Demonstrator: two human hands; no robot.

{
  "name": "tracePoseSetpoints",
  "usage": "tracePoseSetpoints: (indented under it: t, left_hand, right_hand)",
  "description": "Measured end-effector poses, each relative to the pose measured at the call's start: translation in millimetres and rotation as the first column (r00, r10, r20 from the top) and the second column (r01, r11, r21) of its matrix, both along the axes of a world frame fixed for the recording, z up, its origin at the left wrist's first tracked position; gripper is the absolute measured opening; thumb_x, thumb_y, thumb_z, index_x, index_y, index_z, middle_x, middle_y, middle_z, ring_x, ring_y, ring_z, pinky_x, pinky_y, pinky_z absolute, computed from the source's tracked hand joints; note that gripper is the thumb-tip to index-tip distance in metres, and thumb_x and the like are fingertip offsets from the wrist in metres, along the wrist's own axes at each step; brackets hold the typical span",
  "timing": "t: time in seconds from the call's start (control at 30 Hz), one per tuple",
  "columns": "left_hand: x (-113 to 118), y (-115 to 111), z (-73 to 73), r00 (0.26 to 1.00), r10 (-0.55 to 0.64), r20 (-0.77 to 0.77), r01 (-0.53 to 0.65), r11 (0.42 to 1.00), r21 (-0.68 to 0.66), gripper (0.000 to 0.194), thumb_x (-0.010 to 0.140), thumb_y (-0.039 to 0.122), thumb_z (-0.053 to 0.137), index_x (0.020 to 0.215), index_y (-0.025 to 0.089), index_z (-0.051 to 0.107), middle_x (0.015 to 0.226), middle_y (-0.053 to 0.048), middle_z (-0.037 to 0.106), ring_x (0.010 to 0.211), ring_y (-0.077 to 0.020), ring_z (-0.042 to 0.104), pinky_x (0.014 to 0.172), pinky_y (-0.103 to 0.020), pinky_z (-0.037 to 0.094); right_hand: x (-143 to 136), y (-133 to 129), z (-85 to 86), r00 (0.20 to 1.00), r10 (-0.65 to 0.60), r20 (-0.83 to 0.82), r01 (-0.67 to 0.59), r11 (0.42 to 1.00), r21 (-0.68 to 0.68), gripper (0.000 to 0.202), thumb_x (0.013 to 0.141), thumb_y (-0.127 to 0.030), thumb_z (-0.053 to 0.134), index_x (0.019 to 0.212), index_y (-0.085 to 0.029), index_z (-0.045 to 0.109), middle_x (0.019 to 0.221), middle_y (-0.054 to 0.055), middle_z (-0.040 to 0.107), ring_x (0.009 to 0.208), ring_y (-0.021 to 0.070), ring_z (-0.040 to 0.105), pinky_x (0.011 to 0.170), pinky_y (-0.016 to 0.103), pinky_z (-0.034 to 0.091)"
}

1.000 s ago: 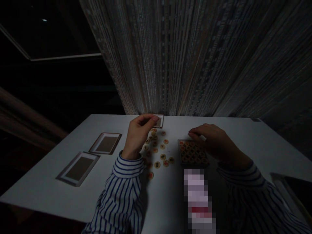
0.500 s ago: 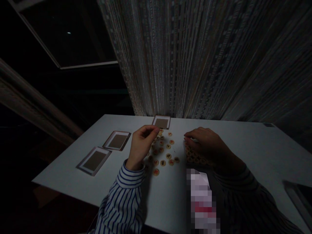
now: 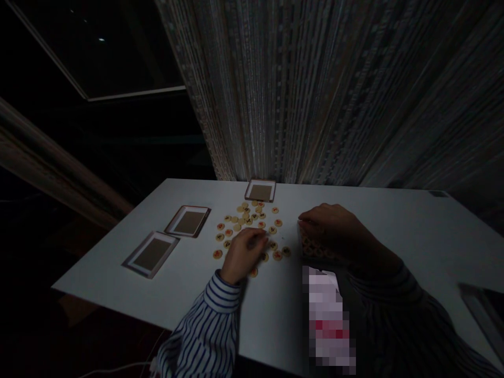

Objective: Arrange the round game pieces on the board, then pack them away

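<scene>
Round wooden Chinese chess pieces [image 3: 236,227] with red or black marks lie loosely spread over the white table [image 3: 271,315]. Low among the nearer pieces is my left hand [image 3: 243,256], thumb and forefinger drawn together; whatever is between them cannot be made out. My right hand [image 3: 334,226] hovers over or rests on a dark box [image 3: 309,259] where more round pieces sit in rows. Its fingers are bent together at the box's far left corner, and their grip is hidden in shadow.
Two framed cards [image 3: 151,254] lie at the left, the second one higher up, and another framed card [image 3: 260,190] is at the far edge. A pixelated light object [image 3: 326,315] lies in front of the box. A string curtain [image 3: 268,105] hangs behind the table.
My left hand has come down and nearer to me, from the far pieces to the closer ones, uncovering pieces at the left. My right hand stays at the box.
</scene>
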State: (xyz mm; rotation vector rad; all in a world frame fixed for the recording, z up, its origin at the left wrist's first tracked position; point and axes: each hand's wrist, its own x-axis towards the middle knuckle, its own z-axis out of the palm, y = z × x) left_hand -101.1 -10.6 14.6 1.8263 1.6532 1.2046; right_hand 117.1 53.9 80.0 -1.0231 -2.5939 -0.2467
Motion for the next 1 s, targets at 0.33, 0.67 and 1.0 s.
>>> tracePoseSetpoints:
  t: [0.33, 0.67, 1.0]
  left_hand:
    - [-6, -9, -20.0, 0.897, -0.112, -0.429, 0.104, 0.994, -0.041, 0.028, 0.070, 0.028, 0.066, 0.097, 0.020, 0.064, 0.095, -0.006, 0.066, 0.095, -0.0238, 0.055, 0.090, -0.045, 0.039]
    - [-4, -9, -21.5, 0.856, -0.173, -0.488, 0.083, 0.976, -0.201, 0.034, 0.069, 0.027, 0.065, 0.103, 0.021, 0.061, 0.098, -0.006, 0.066, 0.104, -0.0245, 0.053, 0.103, -0.053, 0.022]
    - [-2, -10, -24.9, 0.888, -0.093, -0.450, 0.117, 0.993, 0.027, 0.027, 0.072, 0.024, 0.062, 0.098, 0.019, 0.060, 0.094, -0.005, 0.066, 0.096, -0.0214, 0.056, 0.102, -0.050, 0.028]
  right_hand:
    - [-3, 3, -14.7, 0.995, 0.093, 0.029, -0.092, 0.995, -0.037, 0.020, 0.084, -0.027, 0.046, 0.087, -0.019, 0.064, 0.079, 0.006, 0.068, 0.072, 0.0187, 0.059, 0.062, 0.029, 0.036]
    - [-10, 1, -13.6, 0.993, 0.102, 0.063, -0.098, 0.993, -0.067, 0.017, 0.080, -0.023, 0.050, 0.085, -0.019, 0.066, 0.075, 0.005, 0.069, 0.067, 0.0176, 0.061, 0.059, 0.027, 0.038]
    - [-10, 0, -15.6, 0.991, 0.114, 0.070, -0.110, 0.992, -0.056, 0.015, 0.079, -0.023, 0.052, 0.084, -0.021, 0.066, 0.075, 0.004, 0.069, 0.066, 0.0160, 0.061, 0.057, 0.026, 0.039]
